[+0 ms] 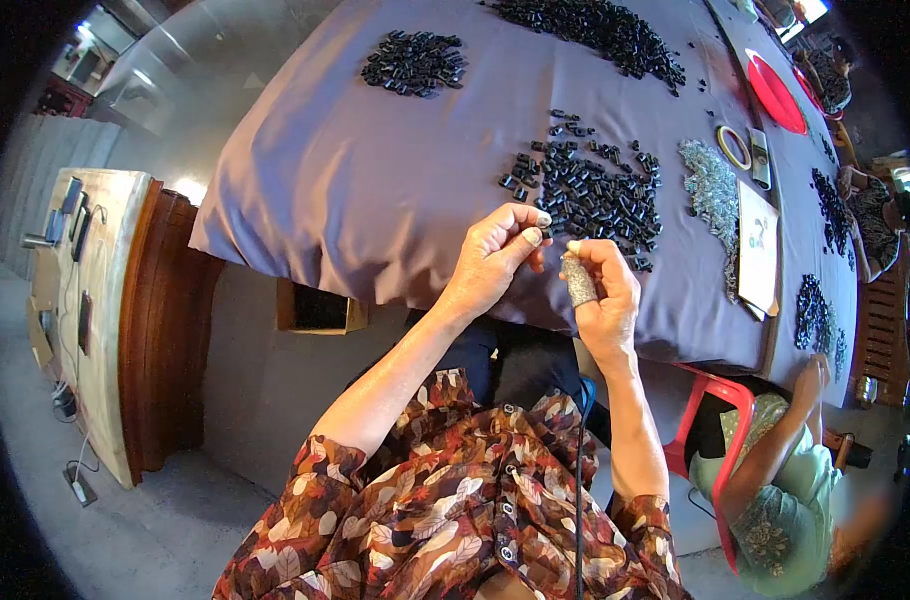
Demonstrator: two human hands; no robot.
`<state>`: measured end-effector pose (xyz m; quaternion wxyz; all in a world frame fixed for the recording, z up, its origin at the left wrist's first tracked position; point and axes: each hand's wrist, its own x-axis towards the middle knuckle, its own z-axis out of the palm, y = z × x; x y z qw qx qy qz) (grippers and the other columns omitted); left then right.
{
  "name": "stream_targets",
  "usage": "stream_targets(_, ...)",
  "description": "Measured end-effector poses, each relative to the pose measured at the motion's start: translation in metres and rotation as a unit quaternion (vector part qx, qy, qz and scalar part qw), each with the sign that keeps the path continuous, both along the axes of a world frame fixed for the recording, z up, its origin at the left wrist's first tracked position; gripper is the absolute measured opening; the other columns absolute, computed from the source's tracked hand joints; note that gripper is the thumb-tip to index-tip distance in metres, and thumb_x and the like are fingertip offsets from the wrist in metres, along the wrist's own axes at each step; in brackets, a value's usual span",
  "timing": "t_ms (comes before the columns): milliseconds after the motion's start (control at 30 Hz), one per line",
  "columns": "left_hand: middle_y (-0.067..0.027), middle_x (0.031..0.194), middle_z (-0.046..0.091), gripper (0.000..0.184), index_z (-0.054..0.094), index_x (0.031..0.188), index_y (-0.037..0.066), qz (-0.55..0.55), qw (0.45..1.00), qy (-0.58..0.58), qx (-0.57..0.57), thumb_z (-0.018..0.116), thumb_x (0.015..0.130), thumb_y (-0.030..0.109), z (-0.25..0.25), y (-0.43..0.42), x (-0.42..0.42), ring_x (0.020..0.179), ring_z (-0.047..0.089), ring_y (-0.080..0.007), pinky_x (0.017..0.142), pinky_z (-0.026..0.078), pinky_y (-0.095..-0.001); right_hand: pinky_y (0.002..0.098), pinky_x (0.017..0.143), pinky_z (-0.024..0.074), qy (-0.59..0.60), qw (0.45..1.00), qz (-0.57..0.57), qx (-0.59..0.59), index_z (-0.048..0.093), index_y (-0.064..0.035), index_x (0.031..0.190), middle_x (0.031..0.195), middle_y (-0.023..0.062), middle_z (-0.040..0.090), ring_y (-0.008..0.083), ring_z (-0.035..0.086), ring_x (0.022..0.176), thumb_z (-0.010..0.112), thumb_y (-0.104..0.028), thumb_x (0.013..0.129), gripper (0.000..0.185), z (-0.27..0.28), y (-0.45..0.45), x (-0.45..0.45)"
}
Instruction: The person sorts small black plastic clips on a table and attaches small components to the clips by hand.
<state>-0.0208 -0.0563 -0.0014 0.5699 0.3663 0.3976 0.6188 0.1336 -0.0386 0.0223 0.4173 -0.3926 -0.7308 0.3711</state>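
Over the near edge of the cloth-covered table, my left hand (497, 254) is closed, thumb and index finger pinched on a small black piece, mostly hidden by the fingertips. Just to its right, my right hand (609, 290) is closed around a grey, speckled, roughly cylindrical thing (579, 281); its exact kind I cannot make out. The two hands are close together but apart. Right beyond them lies a loose pile of small black cylindrical pieces (600, 195) on the grey-purple cloth (395, 190).
More black pieces form a small heap (413, 63) and a long heap (595, 35). To the right are a pile of small clear-grey bits (710, 190), a tape roll (734, 147), a white card (757, 245) and a red tray (776, 92). A co-worker sits on a red chair (720, 390).
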Motion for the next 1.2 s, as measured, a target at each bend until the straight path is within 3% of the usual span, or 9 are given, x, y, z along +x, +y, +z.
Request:
stream_targets(633, -0.0042, 0.08, 0.058, 0.014, 0.052, 0.101, 0.001, 0.0, 1.0, 0.013, 0.009, 0.049, 0.087, 0.002, -0.0022, -0.0001, 0.0003, 0.066, 0.052, -0.0072, 0.064, 0.044, -0.0204, 0.0252, 0.066, 0.0441, -0.005, 1.0, -0.008, 0.009, 0.054, 0.0006, 0.09, 0.08, 0.0097, 0.056, 0.018, 0.054, 0.069, 0.045, 0.014, 0.06, 0.035, -0.0029, -0.0023, -0.0027)
stream_targets(1200, -0.0043, 0.078, 0.057, 0.007, 0.052, 0.094, 0.001, -0.011, 1.0, -0.018, 0.013, 0.05, 0.087, 0.003, -0.0018, 0.0006, 0.0025, 0.063, 0.052, -0.0064, 0.06, 0.044, -0.0198, 0.0239, 0.065, 0.0434, 0.006, 0.998, -0.037, 0.044, 0.057, 0.0002, 0.088, 0.076, 0.0069, 0.056, 0.0144, 0.053, 0.067, 0.054, 0.013, 0.064, 0.027, 0.0056, 0.0028, 0.0045)
